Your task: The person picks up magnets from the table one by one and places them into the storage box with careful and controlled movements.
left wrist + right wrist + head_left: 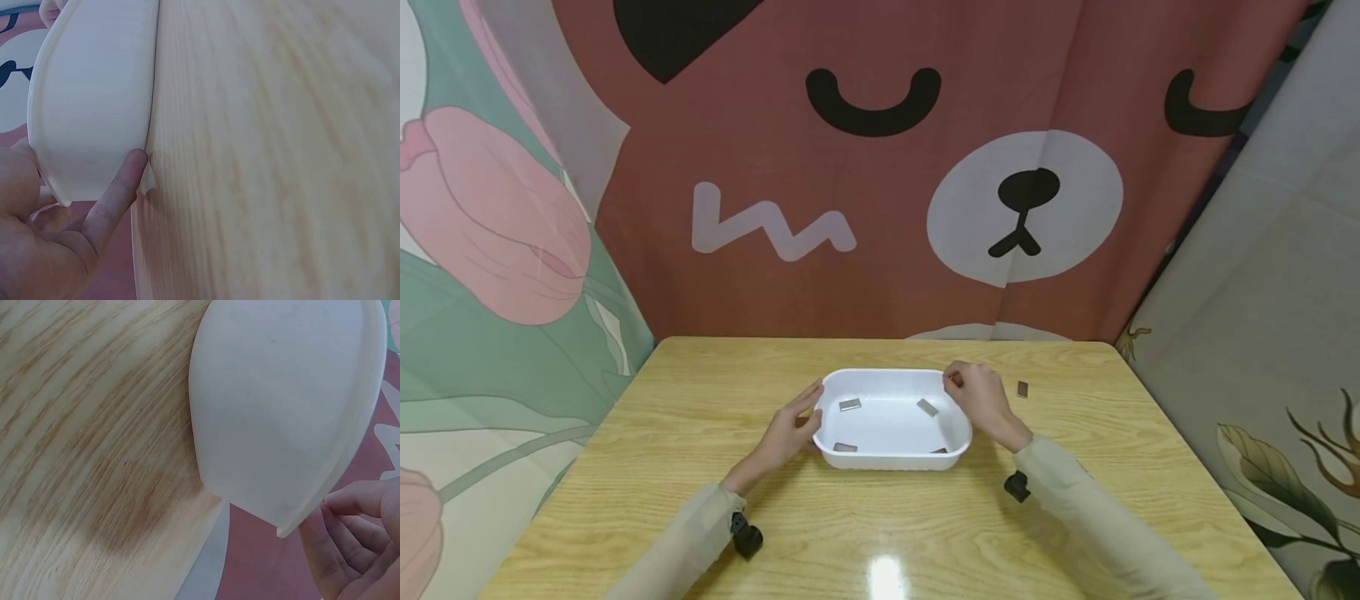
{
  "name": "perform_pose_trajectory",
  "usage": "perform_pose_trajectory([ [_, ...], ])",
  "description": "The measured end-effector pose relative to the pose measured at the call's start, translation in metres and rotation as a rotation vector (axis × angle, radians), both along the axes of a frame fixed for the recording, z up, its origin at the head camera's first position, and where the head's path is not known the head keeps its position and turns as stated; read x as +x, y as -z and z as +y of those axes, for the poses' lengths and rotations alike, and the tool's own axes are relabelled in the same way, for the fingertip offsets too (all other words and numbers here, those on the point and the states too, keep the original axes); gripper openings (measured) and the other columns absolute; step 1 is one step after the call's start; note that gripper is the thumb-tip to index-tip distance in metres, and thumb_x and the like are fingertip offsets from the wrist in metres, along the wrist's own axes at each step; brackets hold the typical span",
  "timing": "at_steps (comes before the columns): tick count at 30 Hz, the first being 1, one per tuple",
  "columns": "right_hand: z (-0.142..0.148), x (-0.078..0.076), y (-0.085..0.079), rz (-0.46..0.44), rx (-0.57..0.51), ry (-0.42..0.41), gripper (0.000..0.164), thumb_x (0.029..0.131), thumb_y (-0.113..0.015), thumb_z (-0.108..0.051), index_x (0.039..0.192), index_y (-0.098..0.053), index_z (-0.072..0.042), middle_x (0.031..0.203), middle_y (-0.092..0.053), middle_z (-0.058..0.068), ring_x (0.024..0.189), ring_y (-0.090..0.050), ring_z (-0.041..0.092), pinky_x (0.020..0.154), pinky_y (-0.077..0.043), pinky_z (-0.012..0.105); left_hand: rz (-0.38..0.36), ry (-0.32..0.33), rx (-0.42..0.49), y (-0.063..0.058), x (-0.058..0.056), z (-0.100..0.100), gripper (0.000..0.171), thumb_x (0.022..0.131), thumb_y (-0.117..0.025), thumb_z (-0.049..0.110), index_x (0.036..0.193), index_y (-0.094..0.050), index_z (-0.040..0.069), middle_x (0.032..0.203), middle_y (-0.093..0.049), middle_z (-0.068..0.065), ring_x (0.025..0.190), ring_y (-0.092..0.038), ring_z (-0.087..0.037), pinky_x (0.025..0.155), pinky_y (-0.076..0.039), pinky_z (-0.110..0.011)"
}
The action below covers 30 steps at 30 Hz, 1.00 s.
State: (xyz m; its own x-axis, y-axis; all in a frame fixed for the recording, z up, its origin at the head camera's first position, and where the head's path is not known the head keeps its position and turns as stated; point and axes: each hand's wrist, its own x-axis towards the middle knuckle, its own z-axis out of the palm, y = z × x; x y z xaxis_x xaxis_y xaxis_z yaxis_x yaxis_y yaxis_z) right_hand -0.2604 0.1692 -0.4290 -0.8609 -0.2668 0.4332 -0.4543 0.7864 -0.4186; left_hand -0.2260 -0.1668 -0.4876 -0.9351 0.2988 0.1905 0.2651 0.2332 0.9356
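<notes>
A white plastic tray (891,461) stands on the wooden table, its rounded rim upward. My left hand (786,433) holds its left end; in the left wrist view a straight finger (119,187) presses low on the outer wall near the tabletop. At the back right corner, my right hand (981,398) has its thumb and forefinger brought together on the rim; the right wrist view shows these fingertips (334,503) right at the edge, other fingers curled. Several small flat rectangular pieces, such as a silvery one (850,405) and another (927,407), lie inside.
Another small brown rectangular piece (1022,389) lies on the table (820,533), right of the right hand. A curtain with a bear's face (775,292) hangs behind the table's back edge. Patterned flower cloths hang at both sides. Black wrist cameras (747,537) sit below the sleeves.
</notes>
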Motion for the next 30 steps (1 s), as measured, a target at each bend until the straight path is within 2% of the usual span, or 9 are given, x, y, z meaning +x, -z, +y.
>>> perform_pose_trajectory([
  [5,0.002,0.001,-0.001,0.007,-0.010,0.002,0.009,0.091,-0.068,-0.004,0.094,-0.075,0.001,0.077,-0.071,0.008,0.060,-0.062,0.014,0.054,-0.057,0.031,0.005,0.006,0.015,0.001,0.000,-0.001,0.052,0.102,-0.051,-0.001,0.150,-0.033,-0.005,0.162,-0.020,-0.017,0.112,-0.057,-0.052,0.062,-0.065,-0.034],
  [11,0.003,0.000,-0.001,0.010,-0.020,-0.003,0.008,0.091,-0.068,-0.004,0.093,-0.075,0.001,0.076,-0.071,0.007,0.060,-0.062,0.014,0.054,-0.058,0.031,0.007,0.009,0.009,-0.001,0.001,0.000,0.052,0.102,-0.050,-0.003,0.150,-0.032,-0.007,0.161,-0.019,-0.020,0.111,-0.057,-0.053,0.061,-0.065,-0.034],
  [14,0.005,-0.001,-0.001,0.003,-0.029,-0.001,0.009,0.091,-0.068,-0.004,0.093,-0.075,0.001,0.077,-0.071,0.008,0.061,-0.064,0.014,0.054,-0.058,0.031,0.005,0.014,-0.001,-0.007,0.005,0.002,0.052,0.102,-0.048,-0.005,0.149,-0.029,-0.010,0.161,-0.016,-0.024,0.112,-0.055,-0.056,0.062,-0.065,-0.036],
  [21,0.008,-0.003,0.000,-0.012,-0.027,0.031,0.009,0.091,-0.068,-0.006,0.093,-0.075,0.000,0.079,-0.072,0.008,0.062,-0.064,0.015,0.054,-0.058,0.030,-0.014,0.033,-0.003,-0.031,0.019,0.005,0.051,0.101,-0.048,-0.004,0.148,-0.028,-0.014,0.160,-0.016,-0.026,0.112,-0.054,-0.057,0.066,-0.065,-0.043],
  [30,0.011,-0.004,0.001,-0.016,-0.024,0.053,0.008,0.091,-0.068,-0.006,0.090,-0.075,-0.003,0.078,-0.071,0.007,0.063,-0.064,0.015,0.054,-0.058,0.030,-0.016,0.051,0.006,-0.034,0.019,0.004,0.052,0.102,-0.048,-0.002,0.148,-0.027,-0.014,0.160,-0.014,-0.026,0.113,-0.053,-0.058,0.067,-0.065,-0.044],
])
